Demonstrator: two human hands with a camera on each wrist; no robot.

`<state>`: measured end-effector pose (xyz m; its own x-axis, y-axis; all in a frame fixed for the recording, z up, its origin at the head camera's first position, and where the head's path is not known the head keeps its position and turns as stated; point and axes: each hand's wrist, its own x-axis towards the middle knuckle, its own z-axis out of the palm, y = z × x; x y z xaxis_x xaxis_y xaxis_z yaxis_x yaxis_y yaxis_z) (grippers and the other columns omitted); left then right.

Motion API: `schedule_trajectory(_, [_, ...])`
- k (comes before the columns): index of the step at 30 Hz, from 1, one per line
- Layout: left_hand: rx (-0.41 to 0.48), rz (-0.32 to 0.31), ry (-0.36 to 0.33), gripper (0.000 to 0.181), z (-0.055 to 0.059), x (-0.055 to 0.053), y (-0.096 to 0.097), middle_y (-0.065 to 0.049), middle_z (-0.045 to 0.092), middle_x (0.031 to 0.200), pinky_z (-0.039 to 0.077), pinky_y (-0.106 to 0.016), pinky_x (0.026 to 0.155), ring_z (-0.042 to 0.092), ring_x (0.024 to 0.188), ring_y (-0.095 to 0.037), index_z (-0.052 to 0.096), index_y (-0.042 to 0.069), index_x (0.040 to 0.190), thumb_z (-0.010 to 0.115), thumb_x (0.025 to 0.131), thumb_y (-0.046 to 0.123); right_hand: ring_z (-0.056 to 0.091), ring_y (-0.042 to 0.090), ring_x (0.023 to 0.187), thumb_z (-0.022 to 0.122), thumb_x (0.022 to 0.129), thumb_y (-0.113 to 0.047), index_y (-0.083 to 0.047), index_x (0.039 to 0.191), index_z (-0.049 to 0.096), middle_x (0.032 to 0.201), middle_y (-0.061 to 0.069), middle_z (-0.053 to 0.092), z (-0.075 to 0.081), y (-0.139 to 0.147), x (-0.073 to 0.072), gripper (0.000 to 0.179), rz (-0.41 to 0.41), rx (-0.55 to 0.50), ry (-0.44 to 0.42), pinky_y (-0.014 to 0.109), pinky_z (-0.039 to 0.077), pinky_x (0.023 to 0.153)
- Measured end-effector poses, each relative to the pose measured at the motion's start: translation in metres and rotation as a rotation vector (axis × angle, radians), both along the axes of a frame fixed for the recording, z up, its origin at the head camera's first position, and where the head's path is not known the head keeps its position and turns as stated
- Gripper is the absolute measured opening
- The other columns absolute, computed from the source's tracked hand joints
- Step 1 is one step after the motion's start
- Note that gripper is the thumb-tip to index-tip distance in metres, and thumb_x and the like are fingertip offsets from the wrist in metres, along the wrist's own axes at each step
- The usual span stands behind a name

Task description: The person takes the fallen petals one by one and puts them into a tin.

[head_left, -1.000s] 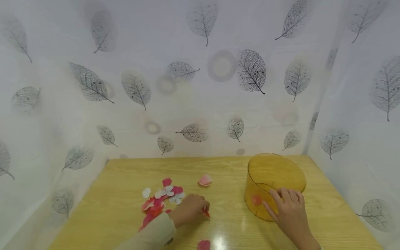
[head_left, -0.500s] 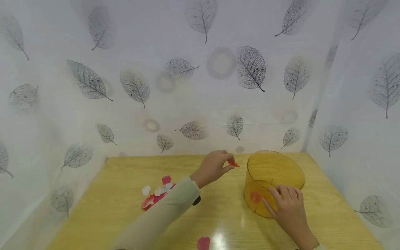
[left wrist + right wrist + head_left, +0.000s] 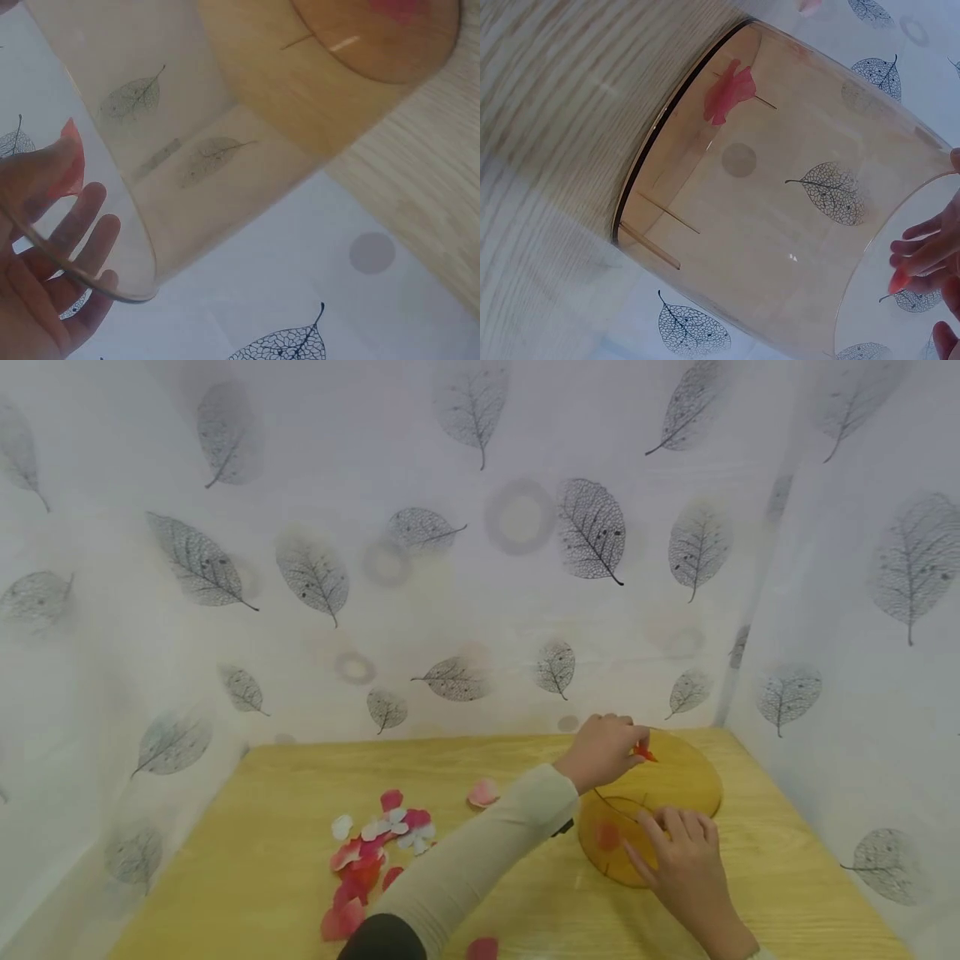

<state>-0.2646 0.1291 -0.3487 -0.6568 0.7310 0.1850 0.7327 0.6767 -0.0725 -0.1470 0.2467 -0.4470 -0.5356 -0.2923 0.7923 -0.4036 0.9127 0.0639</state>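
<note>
A see-through amber cylindrical container [image 3: 684, 768] stands at the right of the table. My left hand [image 3: 607, 750] pinches a red artificial petal [image 3: 645, 752] between thumb and fingers, at the container's open top. In the left wrist view the same petal [image 3: 73, 161] shows beside the rim, which crosses in front of the hand. My right hand [image 3: 684, 868] grips the container's near rim, fingers over the edge and thumb along the outer wall. Near the container's bottom lies one pink-red petal [image 3: 730, 91], clear in the right wrist view.
A loose heap of red, pink and white petals [image 3: 360, 868] lies left of centre on the wooden table [image 3: 247, 843]. Two stray petals lie apart: a pale pink petal [image 3: 483, 792] farther back and a magenta petal [image 3: 482, 948] in front. Leaf-patterned sheeting [image 3: 480, 610] encloses the back and sides.
My left hand has lifted the red petal from beside the heap and carried it rightward and up to the container's top. My right hand has kept its grip on the rim.
</note>
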Motion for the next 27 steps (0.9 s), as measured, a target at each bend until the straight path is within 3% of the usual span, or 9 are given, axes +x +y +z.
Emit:
schedule_trajectory(8, [-0.059, 0.051, 0.007, 0.025, -0.006, -0.003, 0.014, 0.015, 0.062, 0.107, 0.045, -0.023, 0.090, 0.056, 0.099, -0.006, 0.061, 0.035, 0.114, 0.059, 0.090, 0.041, 0.044, 0.029, 0.072, 0.030, 0.098, -0.052, -0.004, 0.090, 0.059, 0.079, 0.011, 0.050, 0.000, -0.001, 0.000, 0.057, 0.018, -0.013, 0.026, 0.046, 0.031, 0.074])
schedule_trajectory(14, [-0.019, 0.047, 0.011, 0.034, -0.006, -0.002, 0.007, 0.013, 0.059, 0.118, 0.044, -0.024, 0.096, 0.055, 0.108, -0.007, 0.056, 0.037, 0.123, 0.060, 0.089, 0.040, 0.044, 0.028, 0.072, 0.027, 0.098, -0.053, -0.005, 0.089, 0.059, 0.078, 0.010, 0.050, 0.002, -0.002, 0.001, 0.058, 0.003, -0.002, 0.048, 0.047, 0.031, 0.073])
schedule_trajectory(21, [0.075, 0.011, 0.065, 0.031, 0.000, 0.008, -0.025, 0.011, 0.061, 0.111, 0.046, -0.026, 0.094, 0.057, 0.101, -0.007, 0.059, 0.032, 0.120, 0.060, 0.090, 0.039, 0.044, 0.028, 0.072, 0.028, 0.098, -0.054, -0.006, 0.090, 0.060, 0.078, 0.010, 0.050, 0.000, -0.001, 0.002, 0.058, -0.002, 0.013, 0.037, 0.046, 0.031, 0.073])
schedule_trajectory(27, [0.186, -0.033, 0.087, 0.029, 0.000, 0.014, -0.074, 0.007, 0.063, 0.108, 0.047, -0.028, 0.090, 0.059, 0.097, -0.010, 0.061, 0.026, 0.117, 0.063, 0.089, 0.033, 0.044, 0.029, 0.070, 0.033, 0.097, -0.054, -0.004, 0.090, 0.060, 0.077, 0.011, 0.051, 0.000, -0.001, 0.000, 0.057, 0.016, -0.005, 0.054, 0.046, 0.031, 0.072])
